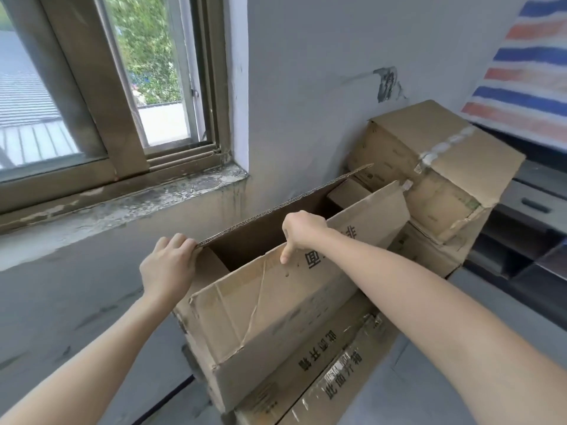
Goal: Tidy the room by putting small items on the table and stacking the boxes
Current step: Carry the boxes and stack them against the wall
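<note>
A large open cardboard box (276,308) with black printed characters stands in front of me on top of a flatter printed box (331,378). My left hand (167,265) grips the box's far-left flap corner, fingers curled over the cardboard edge. My right hand (302,231) holds the near flap at its top edge, thumb on the outer face, fingers hidden behind the flap. Inside the open box a smaller box (346,191) shows at the far end. To the right, a taped brown box (435,167) lies tilted on another box (429,256).
A wall with a window (101,87) and a stained sill (122,204) runs along the left and behind. A dark cabinet with drawers (527,210) stands at the right, under a striped cloth (527,62). Grey floor (460,363) shows at the lower right.
</note>
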Available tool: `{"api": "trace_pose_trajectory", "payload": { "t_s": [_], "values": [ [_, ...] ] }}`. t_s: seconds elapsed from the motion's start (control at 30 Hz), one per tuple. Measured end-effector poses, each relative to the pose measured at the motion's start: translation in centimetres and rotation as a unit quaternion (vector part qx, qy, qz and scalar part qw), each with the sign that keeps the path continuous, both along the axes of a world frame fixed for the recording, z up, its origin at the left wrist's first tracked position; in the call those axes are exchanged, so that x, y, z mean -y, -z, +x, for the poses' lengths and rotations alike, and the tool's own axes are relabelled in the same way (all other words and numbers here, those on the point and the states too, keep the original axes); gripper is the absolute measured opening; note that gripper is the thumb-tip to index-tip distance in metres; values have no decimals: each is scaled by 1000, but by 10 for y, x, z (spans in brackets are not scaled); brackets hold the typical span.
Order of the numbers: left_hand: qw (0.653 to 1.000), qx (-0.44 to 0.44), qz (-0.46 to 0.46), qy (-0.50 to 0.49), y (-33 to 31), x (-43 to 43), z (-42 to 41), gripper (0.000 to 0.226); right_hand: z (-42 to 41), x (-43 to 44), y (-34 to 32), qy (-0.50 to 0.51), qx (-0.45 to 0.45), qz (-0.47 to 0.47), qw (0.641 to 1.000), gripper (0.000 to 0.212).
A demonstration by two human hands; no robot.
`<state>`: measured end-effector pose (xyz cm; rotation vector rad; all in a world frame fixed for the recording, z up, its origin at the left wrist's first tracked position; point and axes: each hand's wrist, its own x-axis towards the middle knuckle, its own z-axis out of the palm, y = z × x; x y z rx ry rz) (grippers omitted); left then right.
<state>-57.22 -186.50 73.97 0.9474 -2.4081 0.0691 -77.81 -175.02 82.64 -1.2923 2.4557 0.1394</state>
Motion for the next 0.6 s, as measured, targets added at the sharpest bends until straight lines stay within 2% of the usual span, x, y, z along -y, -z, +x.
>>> {"api": "trace_pose_trajectory", "payload": {
  "t_s": [0.2,0.37,0.4,0.5,0.6],
  "values": [
    [999,-20,24,-31,-11,23,-11,14,-14,28,-5,-31,-6,7,999,46],
    [1000,8,7,-25,-9,27,-4,9,-21,45,-3,-77,-45,1,996,44],
    [999,14,37,-35,-9,28,-4,5,-21,48,-2,-83,-50,-1,995,44],
    [983,69,162,-51,-15,27,-3,25,-19,47,16,-112,-80,-38,990,40],
    [944,135,300,-28,-22,11,1,37,-20,16,56,-130,-104,-125,978,47]
  ]
}}
